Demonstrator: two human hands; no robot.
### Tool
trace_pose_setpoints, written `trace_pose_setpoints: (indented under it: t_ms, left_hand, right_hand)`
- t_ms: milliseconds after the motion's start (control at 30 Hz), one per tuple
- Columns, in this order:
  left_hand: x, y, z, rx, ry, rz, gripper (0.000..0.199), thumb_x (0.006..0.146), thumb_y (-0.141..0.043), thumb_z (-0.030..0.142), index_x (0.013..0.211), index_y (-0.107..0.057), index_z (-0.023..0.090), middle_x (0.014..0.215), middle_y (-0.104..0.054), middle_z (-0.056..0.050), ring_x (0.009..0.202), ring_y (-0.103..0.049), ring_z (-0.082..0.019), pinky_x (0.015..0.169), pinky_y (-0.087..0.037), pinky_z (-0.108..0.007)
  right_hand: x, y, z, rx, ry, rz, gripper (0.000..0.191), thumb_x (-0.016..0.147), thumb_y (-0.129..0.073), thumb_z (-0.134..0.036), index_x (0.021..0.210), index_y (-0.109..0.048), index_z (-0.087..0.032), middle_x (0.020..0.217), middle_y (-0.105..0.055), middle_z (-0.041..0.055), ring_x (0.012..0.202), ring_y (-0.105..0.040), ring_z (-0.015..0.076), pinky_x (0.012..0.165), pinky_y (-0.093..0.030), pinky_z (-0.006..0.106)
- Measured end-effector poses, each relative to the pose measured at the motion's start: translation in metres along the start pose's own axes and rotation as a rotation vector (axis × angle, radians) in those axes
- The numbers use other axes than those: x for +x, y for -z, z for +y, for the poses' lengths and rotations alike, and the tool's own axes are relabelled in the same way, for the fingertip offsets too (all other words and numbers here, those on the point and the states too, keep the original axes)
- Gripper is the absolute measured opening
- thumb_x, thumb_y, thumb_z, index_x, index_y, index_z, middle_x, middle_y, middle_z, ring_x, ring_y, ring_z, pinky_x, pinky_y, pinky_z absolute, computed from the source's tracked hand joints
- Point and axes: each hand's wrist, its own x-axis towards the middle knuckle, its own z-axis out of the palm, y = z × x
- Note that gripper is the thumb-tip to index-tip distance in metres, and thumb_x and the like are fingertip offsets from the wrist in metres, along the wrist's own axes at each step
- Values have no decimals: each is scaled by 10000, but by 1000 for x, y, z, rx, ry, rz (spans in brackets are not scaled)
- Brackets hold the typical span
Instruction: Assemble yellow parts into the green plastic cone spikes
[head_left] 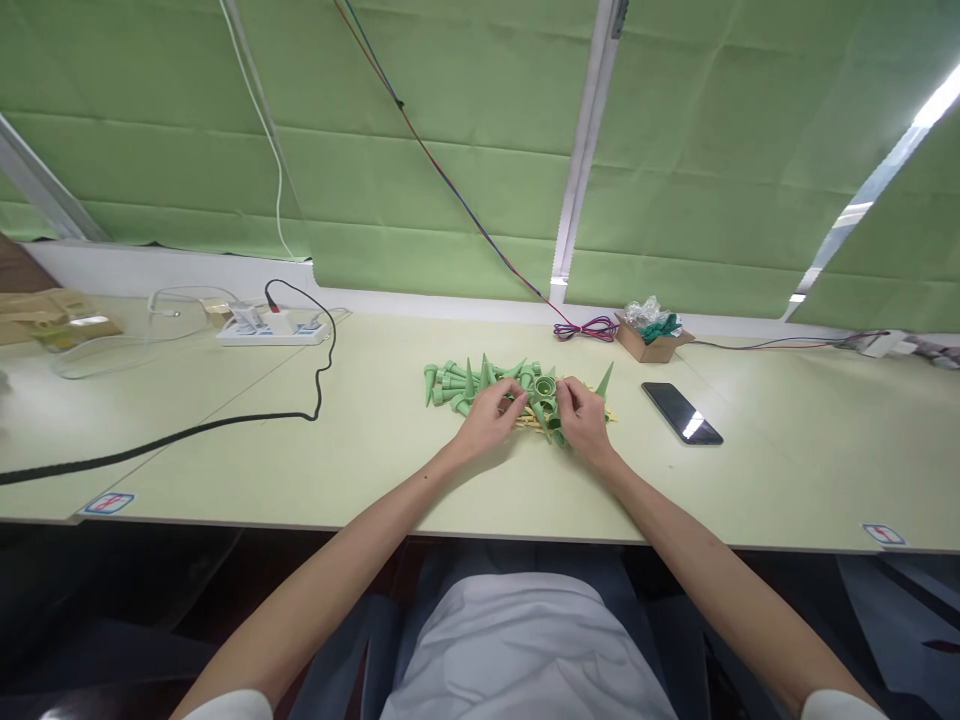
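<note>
— Green blinds [450,180] cover the background, with pale frame strips between them. Surface below?

— Pale table [300,480]. Near its middle, a loose pile of green cones [447,380], pointed at one end, wide at the other. Some lie flat, a few point upward. Thin yellow pieces [531,420] show among them, mostly on the near side.

— Left hand [491,415]?

— At the near edge of the pile, fingers curled, thumb and forefinger close together. Cannot tell whether anything is between the tips.

— Right hand [583,418]?

— Over the right part of the pile. Thumb and forefinger bent toward each other, tips right beside the round open end of a green cup [545,387]. Cannot tell if they grip it. Another cone tip shows just past the knuckles.

— Items to the right?

— Dark phone [681,412], lying flat and slanted. Behind it, toward the blinds, a small cardboard box [651,345] with clear plastic and dark green material inside; a coiled red-and-blue wire [589,329] lies just left of the box.

— Left side?

— White power strip [270,336] with plugs in it. Black cable [225,427] runs from a plug, bends, then crosses to the left border of the view.
</note>
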Motion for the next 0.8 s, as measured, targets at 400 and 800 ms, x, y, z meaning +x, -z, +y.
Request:
trace_pose_setpoints:
  t_ms: [400,800]
  left_hand:
    - [5,-1,-2,-380,284,-242,660,885,-430,701,681,-641,111,647,-623,-73,448,-507,-94,384,-373,-220]
    - [3,2,-2,-345,285,-248,590,877,-459,688,759,-617,133,504,-516,-11,437,-499,-120,406,-376,-240]
  right_hand:
    - [-3,-1,-1,32,61,-135,383,999,-396,-444,703,-476,-215,584,-402,-27,540,-377,136,556,-314,279]
    - [-3,-1,0,37,52,-154,363,996,-401,-454,749,-518,-216,585,-439,-26,536,-395,136,552,-320,274]
